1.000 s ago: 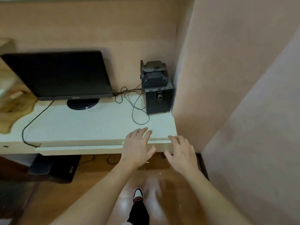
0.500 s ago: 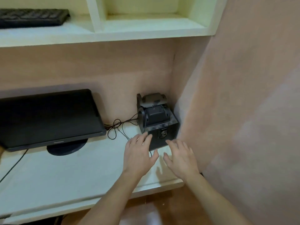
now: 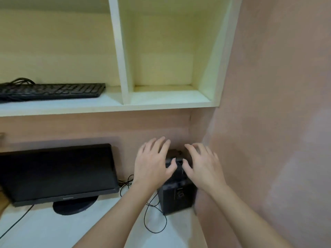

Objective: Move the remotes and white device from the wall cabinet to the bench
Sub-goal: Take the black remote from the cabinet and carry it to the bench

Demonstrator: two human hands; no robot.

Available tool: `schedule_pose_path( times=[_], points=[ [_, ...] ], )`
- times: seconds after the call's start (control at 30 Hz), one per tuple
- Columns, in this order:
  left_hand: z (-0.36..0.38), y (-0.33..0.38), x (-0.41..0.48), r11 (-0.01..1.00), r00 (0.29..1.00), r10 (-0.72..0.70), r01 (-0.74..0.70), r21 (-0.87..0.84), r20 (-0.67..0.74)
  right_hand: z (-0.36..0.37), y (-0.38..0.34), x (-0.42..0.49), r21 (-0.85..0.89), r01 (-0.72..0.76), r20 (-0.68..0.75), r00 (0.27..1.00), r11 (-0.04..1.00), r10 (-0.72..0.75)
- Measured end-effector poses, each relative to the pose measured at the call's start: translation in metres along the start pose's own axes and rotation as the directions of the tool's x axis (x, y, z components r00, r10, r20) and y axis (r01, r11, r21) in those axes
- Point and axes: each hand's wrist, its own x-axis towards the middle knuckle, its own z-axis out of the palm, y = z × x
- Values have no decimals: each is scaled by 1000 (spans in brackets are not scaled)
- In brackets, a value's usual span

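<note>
A cream wall cabinet with open compartments hangs above the white desk. Its right compartment shows nothing inside; no remote or white device is in view. My left hand and my right hand are raised side by side in front of the black speaker, fingers spread, holding nothing. Both hands sit below the cabinet's bottom shelf edge and partly hide the top of the speaker.
A black keyboard lies in the cabinet's left compartment. A black monitor stands on the desk at left, with black cables looping beside the speaker. A pink wall closes in the right side.
The view has tilted upward from the desk edge to the wall cabinet. Both hands have risen from the desk front to the level of the speaker top, still spread.
</note>
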Motion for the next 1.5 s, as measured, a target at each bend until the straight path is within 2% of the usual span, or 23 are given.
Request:
schedule_pose_path(
  times=[0.2, 0.43, 0.63, 0.77, 0.87, 1.0, 1.33, 1.5],
  points=[
    [-60, 16, 32, 999, 983, 44, -42, 17, -177, -69, -15, 36, 14, 48, -161, 986, 999, -45],
    [-150, 18, 94, 993, 920, 103, -71, 98, -378, -159, -34, 87, 11, 104, -342, 935, 994, -94],
    [-241, 13, 148, 989, 844, 103, -31, 144, -525, -248, -58, 131, -82, 201, -517, 829, 976, -214],
    [-272, 8, 165, 985, 797, 121, -22, 172, -591, -277, -70, 146, -124, 234, -582, 770, 964, -262],
    [-279, 2, 176, 983, 782, 128, -19, 182, -610, -285, -69, 159, -132, 239, -586, 764, 962, -270],
    [-273, -9, 190, 980, 802, 132, -17, 199, -583, -290, -73, 178, -155, 262, -569, 765, 953, -302],
    [-271, -42, 246, 924, 822, 265, -68, 376, -504, -290, -91, 251, -204, 408, -377, 806, 890, -456],
    [-266, -56, 259, 884, 801, 339, -90, 460, -494, -281, -100, 283, -256, 457, -306, 797, 852, -520]
  ],
)
